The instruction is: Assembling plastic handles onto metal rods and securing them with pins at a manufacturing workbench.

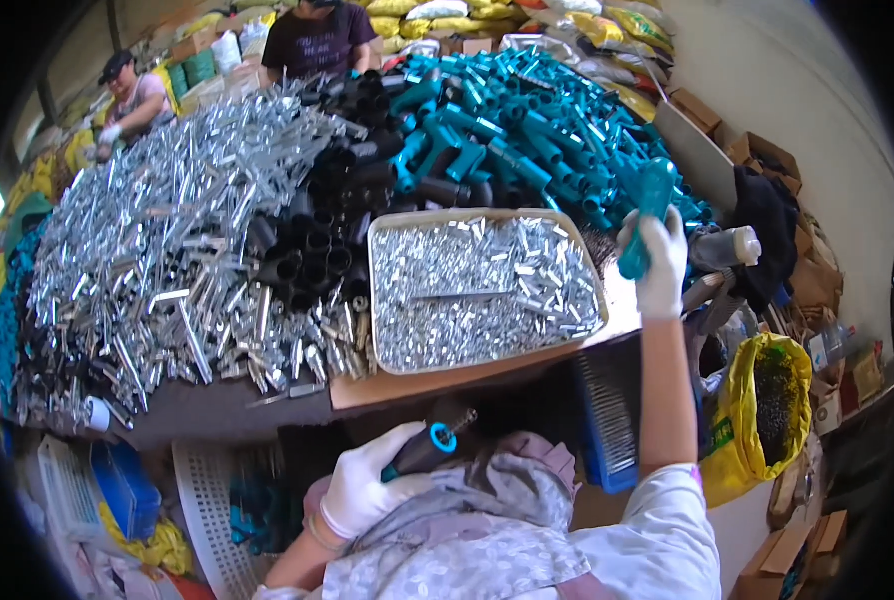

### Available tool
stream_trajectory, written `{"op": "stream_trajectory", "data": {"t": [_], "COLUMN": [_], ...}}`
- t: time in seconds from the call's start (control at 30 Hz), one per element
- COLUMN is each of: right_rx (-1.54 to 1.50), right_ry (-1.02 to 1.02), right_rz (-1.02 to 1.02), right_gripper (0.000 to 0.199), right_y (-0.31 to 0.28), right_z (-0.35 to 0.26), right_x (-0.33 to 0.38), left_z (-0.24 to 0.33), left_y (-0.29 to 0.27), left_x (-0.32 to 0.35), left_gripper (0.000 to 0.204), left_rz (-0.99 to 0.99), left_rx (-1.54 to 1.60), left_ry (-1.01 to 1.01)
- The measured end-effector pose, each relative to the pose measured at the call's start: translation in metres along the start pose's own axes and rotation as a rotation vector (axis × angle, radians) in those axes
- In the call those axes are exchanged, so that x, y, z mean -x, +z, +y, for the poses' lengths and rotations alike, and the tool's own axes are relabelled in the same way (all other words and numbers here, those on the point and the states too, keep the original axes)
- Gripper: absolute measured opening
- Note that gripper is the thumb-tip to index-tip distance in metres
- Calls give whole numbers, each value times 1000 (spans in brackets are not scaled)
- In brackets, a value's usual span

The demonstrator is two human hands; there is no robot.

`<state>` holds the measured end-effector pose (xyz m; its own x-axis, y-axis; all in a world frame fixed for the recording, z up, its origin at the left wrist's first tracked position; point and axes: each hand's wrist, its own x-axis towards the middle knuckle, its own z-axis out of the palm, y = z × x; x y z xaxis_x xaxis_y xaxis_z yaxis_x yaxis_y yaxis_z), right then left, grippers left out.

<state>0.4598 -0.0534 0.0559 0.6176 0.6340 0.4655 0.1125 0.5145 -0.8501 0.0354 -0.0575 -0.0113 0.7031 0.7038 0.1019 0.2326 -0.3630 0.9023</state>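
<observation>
My gloved left hand (360, 488) is closed around a dark cylindrical tool part (419, 450) with a bright teal ring at its end. A thin metal shaft sticks out of that ring. It is held low, over my lap, at the near side of the table. Stretched out to the far right, my gloved right hand (659, 265) grips a teal plastic handle (655, 190), which stands roughly upright in the fingers. Behind that hand rises a big heap of teal plastic parts (527, 130). A shallow tray (375, 300) full of small shiny metal pieces lies between my hands on the table.
Silvery metal rods (187, 190) are piled at left, beside black tubes (312, 255). A blue bin (612, 420) of pins and an open yellow sack (732, 420) stand at right. White baskets (202, 510) sit low left. Two people (322, 45) work across the table.
</observation>
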Motion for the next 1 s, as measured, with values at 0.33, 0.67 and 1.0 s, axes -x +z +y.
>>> {"op": "stream_trajectory", "data": {"t": [0.33, 0.67, 1.0], "right_rx": [-168, -150, -46], "right_ry": [247, 77, 39], "right_rz": [85, 73, -51], "right_gripper": [41, 54, 57], "right_y": [132, 138, 140], "right_z": [-8, -3, -12], "right_x": [196, 203, 205], "left_z": [-9, -7, -9], "left_y": [3, -10, -16], "left_x": [25, 33, 32], "left_gripper": [64, 62, 66], "left_rz": [-1, 66, 67], "left_rx": [-9, -15, -15], "left_ry": [-52, -34, 16]}}
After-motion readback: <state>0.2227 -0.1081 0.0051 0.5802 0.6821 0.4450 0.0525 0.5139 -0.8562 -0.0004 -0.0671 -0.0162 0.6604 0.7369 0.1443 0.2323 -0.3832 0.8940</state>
